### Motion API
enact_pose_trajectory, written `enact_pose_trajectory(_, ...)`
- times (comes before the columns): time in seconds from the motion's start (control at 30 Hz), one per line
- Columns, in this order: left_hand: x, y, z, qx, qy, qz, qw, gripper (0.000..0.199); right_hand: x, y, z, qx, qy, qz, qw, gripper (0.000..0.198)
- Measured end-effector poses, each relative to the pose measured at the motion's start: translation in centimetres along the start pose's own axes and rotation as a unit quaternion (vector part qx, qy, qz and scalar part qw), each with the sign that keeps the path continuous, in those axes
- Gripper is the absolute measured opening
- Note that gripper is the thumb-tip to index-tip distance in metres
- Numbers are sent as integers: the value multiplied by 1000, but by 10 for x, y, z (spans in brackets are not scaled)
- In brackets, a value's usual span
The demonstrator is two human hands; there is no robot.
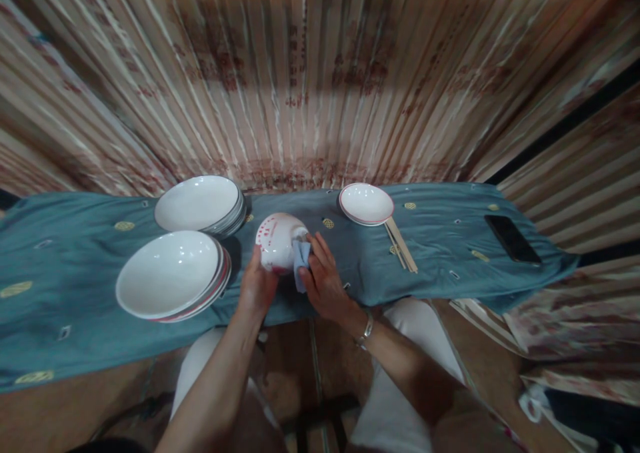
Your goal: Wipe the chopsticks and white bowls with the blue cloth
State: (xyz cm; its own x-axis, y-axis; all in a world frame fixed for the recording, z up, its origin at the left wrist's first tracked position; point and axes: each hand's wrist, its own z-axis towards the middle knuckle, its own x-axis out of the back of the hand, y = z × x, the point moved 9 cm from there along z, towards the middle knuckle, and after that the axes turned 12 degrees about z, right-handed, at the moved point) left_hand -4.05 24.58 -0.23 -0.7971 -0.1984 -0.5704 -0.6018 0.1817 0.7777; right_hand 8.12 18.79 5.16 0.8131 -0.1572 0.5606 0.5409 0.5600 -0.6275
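A white bowl (277, 238) with red lettering on its outside is tilted on its side above the cloth, near the front edge. My left hand (257, 285) grips its rim from the lower left. On the right side of the bowl, my right hand (324, 276) pinches a folded light-blue cloth (301, 266) and presses it against the porcelain. The bowl's inside faces away and is hidden from me.
Two stacks of white plates, a rear stack (200, 203) and a front stack (170, 273), stand at left. Right of centre are a shallow dish (367, 203) and chopsticks (400, 245). A black phone (512, 239) lies far right on the green tablecloth (445, 239). Curtains (320, 73) hang behind.
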Motion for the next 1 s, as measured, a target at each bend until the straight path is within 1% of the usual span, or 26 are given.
enact_pose_trajectory(0.2,0,-2,-1,15,-2,2,1000,44,-5,-2,-1,0,-18,3,1000,40)
enact_pose_trajectory(0.4,-3,-2,-4,12,-14,8,1000,43,-7,3,4,-6,-29,-11,999,40)
enact_pose_trajectory(0.57,-3,-2,-4,10,-19,3,1000,37,-4,10,10,-10,-12,-29,999,37)
enact_pose_trajectory(0.83,-6,-4,-5,11,-32,-6,999,38,2,18,16,-32,-3,-73,997,36)
enact_pose_trajectory(1.0,-6,-4,-4,1,-37,-9,999,38,5,20,14,-28,14,-56,998,36)
